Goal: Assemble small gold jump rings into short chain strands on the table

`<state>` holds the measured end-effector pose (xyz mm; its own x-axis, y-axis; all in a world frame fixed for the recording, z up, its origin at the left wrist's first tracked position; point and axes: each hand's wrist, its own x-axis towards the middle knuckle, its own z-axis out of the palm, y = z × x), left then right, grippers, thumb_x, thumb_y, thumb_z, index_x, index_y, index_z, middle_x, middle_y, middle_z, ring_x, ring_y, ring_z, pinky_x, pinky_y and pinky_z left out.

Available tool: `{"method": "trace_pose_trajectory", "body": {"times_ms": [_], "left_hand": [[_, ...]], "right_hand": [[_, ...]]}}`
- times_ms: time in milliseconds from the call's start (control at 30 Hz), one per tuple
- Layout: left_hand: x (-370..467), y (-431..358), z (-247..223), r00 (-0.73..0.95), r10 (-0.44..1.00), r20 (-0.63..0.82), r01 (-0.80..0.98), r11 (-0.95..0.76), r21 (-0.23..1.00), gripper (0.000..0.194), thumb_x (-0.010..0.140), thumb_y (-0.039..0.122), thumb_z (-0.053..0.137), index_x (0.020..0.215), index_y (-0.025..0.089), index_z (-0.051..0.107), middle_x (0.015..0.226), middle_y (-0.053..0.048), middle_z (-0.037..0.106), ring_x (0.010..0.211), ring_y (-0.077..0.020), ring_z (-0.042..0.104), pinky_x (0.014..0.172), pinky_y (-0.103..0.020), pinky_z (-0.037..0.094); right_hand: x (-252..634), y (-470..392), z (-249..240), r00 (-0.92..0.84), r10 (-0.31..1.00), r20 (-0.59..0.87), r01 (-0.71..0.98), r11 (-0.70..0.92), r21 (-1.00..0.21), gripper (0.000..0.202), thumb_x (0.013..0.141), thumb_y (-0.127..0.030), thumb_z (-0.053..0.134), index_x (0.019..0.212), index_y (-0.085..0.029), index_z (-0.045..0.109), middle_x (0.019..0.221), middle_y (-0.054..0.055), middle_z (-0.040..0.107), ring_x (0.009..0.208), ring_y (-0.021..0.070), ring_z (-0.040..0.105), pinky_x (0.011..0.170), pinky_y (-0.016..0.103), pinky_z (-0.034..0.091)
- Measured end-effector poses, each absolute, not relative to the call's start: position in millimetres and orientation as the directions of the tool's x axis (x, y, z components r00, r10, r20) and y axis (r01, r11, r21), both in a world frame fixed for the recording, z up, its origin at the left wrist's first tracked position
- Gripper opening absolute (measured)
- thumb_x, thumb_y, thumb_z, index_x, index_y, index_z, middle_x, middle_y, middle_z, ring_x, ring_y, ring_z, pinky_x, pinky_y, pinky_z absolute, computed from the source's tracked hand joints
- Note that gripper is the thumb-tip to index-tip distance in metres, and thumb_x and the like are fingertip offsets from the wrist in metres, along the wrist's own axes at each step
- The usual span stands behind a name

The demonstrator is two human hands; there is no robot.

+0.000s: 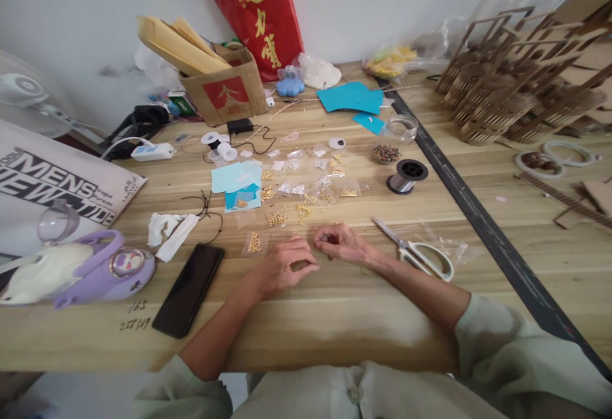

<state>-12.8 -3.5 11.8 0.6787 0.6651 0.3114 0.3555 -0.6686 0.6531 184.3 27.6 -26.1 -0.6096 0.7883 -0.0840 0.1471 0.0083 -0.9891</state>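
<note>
Over the front middle of the wooden table, my left hand (288, 262) has thumb and fingertips brought together in a pinch. Close by on its right, my right hand (343, 243) is closed, its fingers curled against the thumb. Whatever the fingertips hold is too small to make out. Just beyond the hands lie small gold beads (276, 218) and a little heap of gold findings (303, 213). A clear bag of gold pieces (255, 243) rests left of my left hand. Scissors with white handles (415, 253) lie near my right forearm, blades pointing away.
A spool of silver wire (407, 176) and a jar of mixed beads (388, 151) stand at right, beside a dark strip (444, 173). At left are a black phone (189, 290) and a purple bottle (102, 266). Behind stands a cardboard box (229, 90).
</note>
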Motion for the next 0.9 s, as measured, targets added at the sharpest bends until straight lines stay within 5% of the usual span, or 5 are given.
{"method": "trace_pose_trajectory", "body": {"times_ms": [367, 533, 667, 767, 900], "left_hand": [[-27.4, 6.5, 9.1, 0.552, 0.834, -0.010, 0.058, -0.026, 0.998, 0.029, 0.079, 0.033, 0.067, 0.061, 0.013, 0.058, 0.064, -0.003, 0.062, 0.059, -0.0119, 0.058, 0.058, -0.024, 0.045], [-32.0, 10.1, 9.1, 0.523, 0.829, -0.197, -0.052, 0.262, 0.964, 0.047, 0.074, 0.047, 0.068, 0.052, 0.015, 0.041, 0.049, 0.005, 0.044, 0.037, -0.0029, 0.032, 0.035, -0.017, 0.020], [-29.7, 8.1, 10.0, 0.529, 0.802, -0.278, 0.237, 0.175, 0.956, 0.046, 0.078, 0.046, 0.063, 0.053, 0.014, 0.043, 0.048, 0.007, 0.036, 0.044, -0.0035, 0.027, 0.042, -0.018, 0.020], [-26.4, 3.2, 11.6, 0.546, 0.791, -0.276, 0.445, 0.005, 0.896, 0.032, 0.075, 0.040, 0.067, 0.062, 0.013, 0.058, 0.052, 0.007, 0.037, 0.049, -0.0054, 0.031, 0.047, -0.019, 0.023], [-21.9, -4.3, 17.0, 0.564, 0.812, -0.148, 0.601, -0.281, 0.748, 0.012, 0.077, 0.028, 0.066, 0.075, 0.016, 0.069, 0.053, 0.006, 0.043, 0.050, -0.0071, 0.037, 0.050, -0.020, 0.028]], "right_hand": [[184.7, 27.1, -23.2, -0.603, 0.791, -0.100, 0.174, 0.008, -0.985, 0.014, 0.080, -0.027, 0.056, 0.075, -0.015, 0.059, 0.056, -0.005, 0.049, 0.046, 0.0057, 0.044, 0.044, 0.017, 0.037], [184.3, 26.3, -19.9, -0.601, 0.792, -0.106, 0.168, -0.005, -0.986, 0.016, 0.080, -0.029, 0.057, 0.074, -0.014, 0.058, 0.054, -0.006, 0.046, 0.044, 0.0047, 0.042, 0.043, 0.016, 0.034], [184.8, 26.3, -20.7, -0.601, 0.792, -0.111, 0.178, -0.003, -0.984, 0.017, 0.081, -0.030, 0.057, 0.075, -0.014, 0.059, 0.054, -0.006, 0.048, 0.045, 0.0052, 0.043, 0.044, 0.017, 0.034], [185.1, 27.2, -23.9, -0.610, 0.786, -0.101, 0.168, 0.003, -0.986, 0.017, 0.081, -0.031, 0.057, 0.075, -0.015, 0.059, 0.056, -0.005, 0.049, 0.046, 0.0056, 0.044, 0.045, 0.017, 0.035], [185.5, 27.8, -26.0, -0.614, 0.783, -0.098, 0.168, 0.008, -0.986, 0.019, 0.081, -0.032, 0.058, 0.075, -0.015, 0.059, 0.056, -0.005, 0.049, 0.046, 0.0058, 0.044, 0.044, 0.017, 0.034]]}}
